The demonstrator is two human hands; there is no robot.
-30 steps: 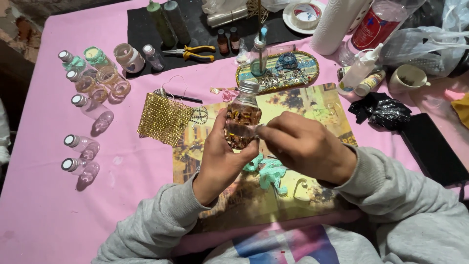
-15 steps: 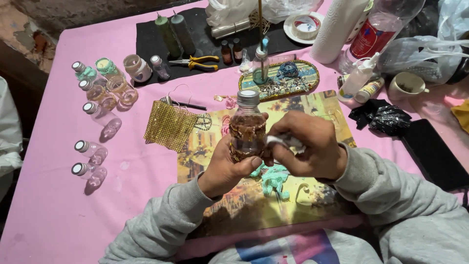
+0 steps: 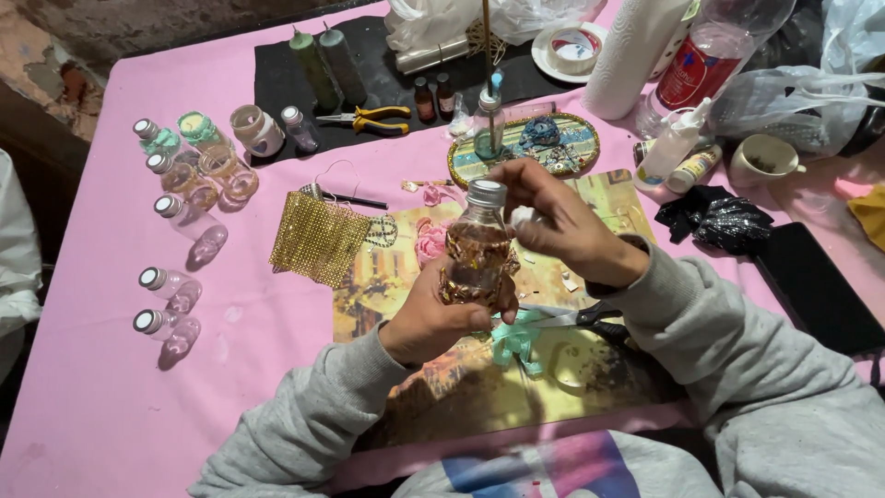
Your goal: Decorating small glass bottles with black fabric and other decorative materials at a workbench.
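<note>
Small glass bottles [image 3: 171, 281] with silver caps are lined up along the left of the pink worktop [image 3: 101, 397], some decorated with coloured trim further back. A gold mesh piece [image 3: 319, 240] is laid flat just left of the picture mat [image 3: 590, 369], near the middle. The left hand [image 3: 441, 318] is wrapped around the lower part of a decorated bottle [image 3: 477, 244], held upright above the mat, silver cap on top, gold trim seen around its body. The right hand [image 3: 562, 221] is closed in a pinch on a small white bit [image 3: 523, 216] just beside the bottle's neck; what the bit is cannot be told. Scissors [image 3: 576, 318] are seen on the mat under the right forearm, touching a mint ribbon [image 3: 514, 337]. At the back, yellow-handled pliers [image 3: 378, 118] are lying on a black mat [image 3: 277, 78], and an oval tray [image 3: 572, 148] is carrying a small bottle. To the right, a paper towel roll [image 3: 636, 51], a large plastic bottle [image 3: 701, 60], a cup [image 3: 765, 159], and a black cloth [image 3: 714, 217] are seen.
</note>
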